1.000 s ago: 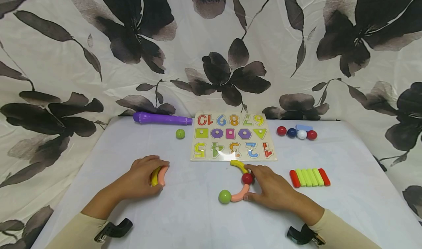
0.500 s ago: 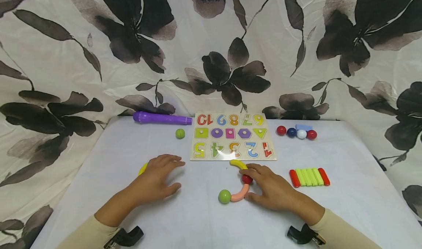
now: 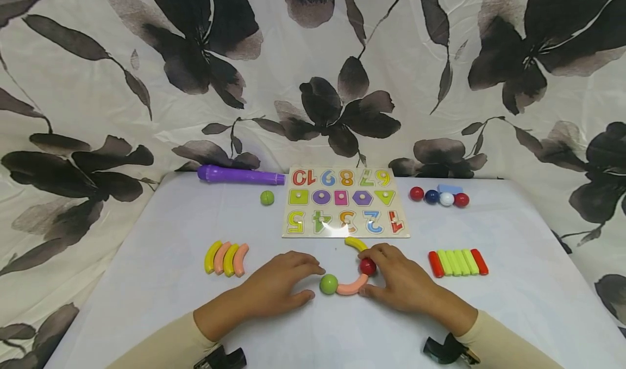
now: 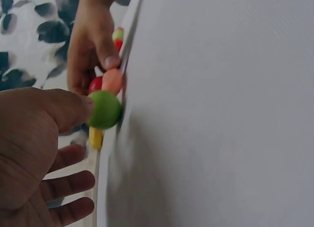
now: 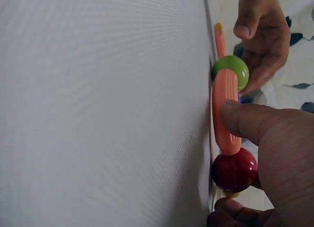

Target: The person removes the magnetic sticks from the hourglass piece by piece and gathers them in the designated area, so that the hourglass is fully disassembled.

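Note:
On the white table a chain of toy pieces curves round: a green ball [image 3: 329,284], a salmon curved stick [image 3: 349,289], a red ball [image 3: 368,266] and a yellow curved stick [image 3: 355,243]. My right hand [image 3: 403,282] grips this chain around the red ball; its thumb [image 5: 240,116] presses on the salmon stick, and its other fingers are partly hidden behind the ball. Reaching in from the left, my left hand [image 3: 279,282] has its fingers spread, thumb and index close to the green ball. Nothing is held in it.
Several yellow and salmon curved sticks [image 3: 226,258] lie in a row at left. Red and green straight sticks [image 3: 458,263] lie at right. Behind are a number puzzle board [image 3: 346,236], a purple toy microphone [image 3: 239,176], a small green ball [image 3: 267,198] and a group of balls [image 3: 432,196].
My left hand has let go of the curved sticks, leaving them in a row, and moved right to the green ball. The chain's green end has shifted slightly up and left.

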Tool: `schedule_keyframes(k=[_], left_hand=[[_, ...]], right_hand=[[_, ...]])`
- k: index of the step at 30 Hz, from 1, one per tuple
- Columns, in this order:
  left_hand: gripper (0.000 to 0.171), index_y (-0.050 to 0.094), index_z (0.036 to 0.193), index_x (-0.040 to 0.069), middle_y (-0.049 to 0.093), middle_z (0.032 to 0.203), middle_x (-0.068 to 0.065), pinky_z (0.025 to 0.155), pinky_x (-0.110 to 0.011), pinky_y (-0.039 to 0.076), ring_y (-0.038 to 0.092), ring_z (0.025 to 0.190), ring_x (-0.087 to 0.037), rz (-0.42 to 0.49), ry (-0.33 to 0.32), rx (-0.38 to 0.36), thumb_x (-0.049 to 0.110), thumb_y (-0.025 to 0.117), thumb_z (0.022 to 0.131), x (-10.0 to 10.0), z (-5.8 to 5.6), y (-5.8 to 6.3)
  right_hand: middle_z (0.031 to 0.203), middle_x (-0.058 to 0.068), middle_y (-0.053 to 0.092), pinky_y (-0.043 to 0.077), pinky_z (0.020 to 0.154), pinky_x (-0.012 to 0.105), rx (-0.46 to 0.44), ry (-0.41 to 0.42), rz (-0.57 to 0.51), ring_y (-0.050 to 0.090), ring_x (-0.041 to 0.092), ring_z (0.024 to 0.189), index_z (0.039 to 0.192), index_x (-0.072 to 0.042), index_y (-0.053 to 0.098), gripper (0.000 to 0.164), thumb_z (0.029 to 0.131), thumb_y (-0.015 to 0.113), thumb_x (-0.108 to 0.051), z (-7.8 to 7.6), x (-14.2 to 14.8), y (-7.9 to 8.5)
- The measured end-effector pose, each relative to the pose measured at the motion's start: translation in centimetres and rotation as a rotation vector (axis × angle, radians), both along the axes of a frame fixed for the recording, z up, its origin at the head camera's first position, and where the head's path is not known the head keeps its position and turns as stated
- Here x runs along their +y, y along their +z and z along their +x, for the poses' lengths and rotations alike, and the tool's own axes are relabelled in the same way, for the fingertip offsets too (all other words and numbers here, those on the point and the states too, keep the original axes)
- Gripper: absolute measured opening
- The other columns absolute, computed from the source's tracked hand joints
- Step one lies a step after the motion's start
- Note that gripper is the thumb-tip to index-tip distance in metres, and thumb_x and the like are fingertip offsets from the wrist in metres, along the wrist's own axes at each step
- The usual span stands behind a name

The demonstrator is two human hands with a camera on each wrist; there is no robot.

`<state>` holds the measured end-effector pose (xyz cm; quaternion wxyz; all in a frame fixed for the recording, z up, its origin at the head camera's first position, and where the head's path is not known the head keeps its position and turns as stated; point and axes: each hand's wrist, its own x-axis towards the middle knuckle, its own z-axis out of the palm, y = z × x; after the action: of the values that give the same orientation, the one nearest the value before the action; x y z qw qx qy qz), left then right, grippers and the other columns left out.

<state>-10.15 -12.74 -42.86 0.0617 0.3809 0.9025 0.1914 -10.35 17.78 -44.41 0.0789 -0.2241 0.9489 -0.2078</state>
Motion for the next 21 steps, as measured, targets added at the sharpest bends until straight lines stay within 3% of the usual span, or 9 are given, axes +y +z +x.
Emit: schedule_keyframes(k=[8,21], left_hand=[[0.03,0.067,0.123,0.03,0.063,0.12,0.008,0.102,-0.037,0.047,0.058,0.115,-0.014,-0.044,-0.069,0.07,0.031,0.075,0.094,2.4,-0.3,-1.0],[0.025,0.069,0.123,0.037,0.062,0.111,0.008,0.091,-0.033,0.049,0.055,0.106,-0.012,-0.111,-0.097,0.113,0.027,0.068,0.099,3.5,-0.5,-1.1]], right_hand=[[0.134,0.002,0.055,0.056,0.091,0.043,0.021,0.013,-0.004,0.053,0.02,0.118,0.135,-0.024,0.058,0.063,0.082,0.085,-0.045,0.0,-0.1,-0.1],[0.133,0.002,0.057,0.056,0.09,0.044,0.042,-0.002,0.025,0.055,0.02,0.117,0.134,-0.024,0.059,0.064,0.081,0.086,-0.046,0.0,-0.1,-0.1]])
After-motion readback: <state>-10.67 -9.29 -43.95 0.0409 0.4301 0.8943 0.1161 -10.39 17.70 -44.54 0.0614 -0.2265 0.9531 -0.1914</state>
